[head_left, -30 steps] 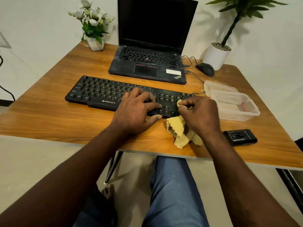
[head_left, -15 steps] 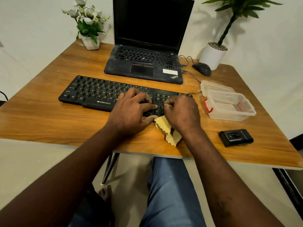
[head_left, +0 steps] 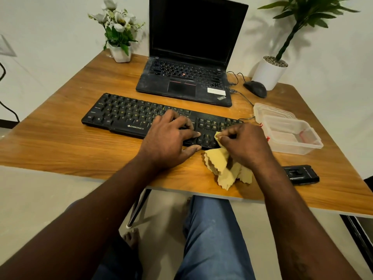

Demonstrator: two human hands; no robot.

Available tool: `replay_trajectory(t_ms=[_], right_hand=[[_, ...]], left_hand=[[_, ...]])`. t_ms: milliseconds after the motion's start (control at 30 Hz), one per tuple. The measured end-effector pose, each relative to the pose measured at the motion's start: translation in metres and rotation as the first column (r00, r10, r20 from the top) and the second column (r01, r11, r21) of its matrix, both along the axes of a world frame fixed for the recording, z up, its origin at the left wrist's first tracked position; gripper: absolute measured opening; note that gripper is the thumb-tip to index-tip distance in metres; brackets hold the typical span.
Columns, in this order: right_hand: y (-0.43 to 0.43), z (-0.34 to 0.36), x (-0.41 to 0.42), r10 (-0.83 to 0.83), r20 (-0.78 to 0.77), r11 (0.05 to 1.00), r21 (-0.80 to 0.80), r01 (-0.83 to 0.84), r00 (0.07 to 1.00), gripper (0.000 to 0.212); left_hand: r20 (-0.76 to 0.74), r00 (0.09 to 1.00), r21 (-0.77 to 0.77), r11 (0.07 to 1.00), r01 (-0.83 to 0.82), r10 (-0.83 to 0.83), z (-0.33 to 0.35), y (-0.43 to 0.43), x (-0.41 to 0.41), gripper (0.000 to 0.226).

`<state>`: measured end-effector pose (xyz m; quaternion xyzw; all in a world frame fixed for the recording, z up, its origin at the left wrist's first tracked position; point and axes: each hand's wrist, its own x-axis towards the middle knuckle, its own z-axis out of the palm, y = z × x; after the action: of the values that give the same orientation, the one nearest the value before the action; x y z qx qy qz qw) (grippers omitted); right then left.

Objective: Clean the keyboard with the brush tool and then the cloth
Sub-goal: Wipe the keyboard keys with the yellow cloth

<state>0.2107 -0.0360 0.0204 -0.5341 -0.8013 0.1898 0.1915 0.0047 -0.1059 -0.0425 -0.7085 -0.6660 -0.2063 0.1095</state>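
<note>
A black keyboard (head_left: pixel 125 116) lies across the wooden table (head_left: pixel 60 146) in front of a laptop. My left hand (head_left: pixel 167 138) rests flat on its middle keys, fingers straight. My right hand (head_left: pixel 244 144) pinches a yellow cloth (head_left: pixel 220 162) against the keys at the keyboard's right end, near the arrow keys. The rest of the cloth trails down onto the table by the front edge. A small black case-like tool (head_left: pixel 300 174) lies on the table to the right of my right wrist.
A black laptop (head_left: pixel 187 81) stands open behind the keyboard. A clear plastic box (head_left: pixel 290 134) with its lid sits right of the keyboard. A mouse (head_left: pixel 255 88), a potted plant (head_left: pixel 269 71) and a flower pot (head_left: pixel 120 51) stand at the back.
My right hand slid the cloth left over the keyboard's right end, then back to the right. My left hand stayed resting on the keys.
</note>
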Motion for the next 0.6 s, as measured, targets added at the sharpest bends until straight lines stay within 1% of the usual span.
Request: replay_trajectory(t_ms=[133, 233, 300, 367, 433, 500, 567, 600], right_hand=[[-0.015, -0.008, 0.002, 0.002, 0.043, 0.998, 0.065, -0.005, 0.999, 0.011], [-0.030, -0.019, 0.005, -0.051, -0.039, 0.994, 0.090, 0.054, 0.998, 0.012], [-0.042, -0.028, 0.007, -0.071, -0.079, 0.984, 0.160, 0.083, 0.994, 0.015], [-0.051, -0.036, 0.007, -0.064, -0.085, 0.972, 0.221, 0.082, 0.994, 0.013], [-0.054, -0.042, 0.012, -0.039, -0.063, 0.975, 0.215, 0.051, 0.997, 0.011], [-0.054, -0.048, 0.021, -0.003, -0.085, 0.981, 0.193, 0.020, 0.996, 0.010], [-0.055, -0.050, 0.031, 0.000, -0.172, 0.988, 0.149, 0.026, 0.985, 0.012], [-0.055, -0.049, 0.035, -0.023, -0.246, 0.992, 0.112, 0.052, 0.969, 0.012]], left_hand=[[0.006, 1.000, 0.008, 1.000, -0.002, 0.002, 0.000, 0.000, 0.000, 0.055], [0.005, 1.000, 0.004, 1.000, -0.004, 0.004, 0.000, 0.001, 0.000, 0.055], [0.002, 1.000, 0.008, 1.000, -0.003, 0.003, 0.000, 0.000, 0.000, 0.055], [0.001, 1.000, 0.004, 1.000, -0.003, 0.003, 0.000, 0.000, 0.000, 0.057], [0.002, 1.000, 0.002, 1.000, -0.003, 0.003, 0.000, 0.000, 0.000, 0.059], [-0.001, 1.000, 0.006, 1.000, 0.002, -0.002, 0.000, -0.001, 0.001, 0.060], [-0.013, 1.000, 0.012, 1.000, 0.007, -0.007, 0.000, -0.001, 0.001, 0.059], [-0.019, 1.000, 0.022, 1.000, 0.014, -0.014, 0.000, -0.001, 0.002, 0.058]])
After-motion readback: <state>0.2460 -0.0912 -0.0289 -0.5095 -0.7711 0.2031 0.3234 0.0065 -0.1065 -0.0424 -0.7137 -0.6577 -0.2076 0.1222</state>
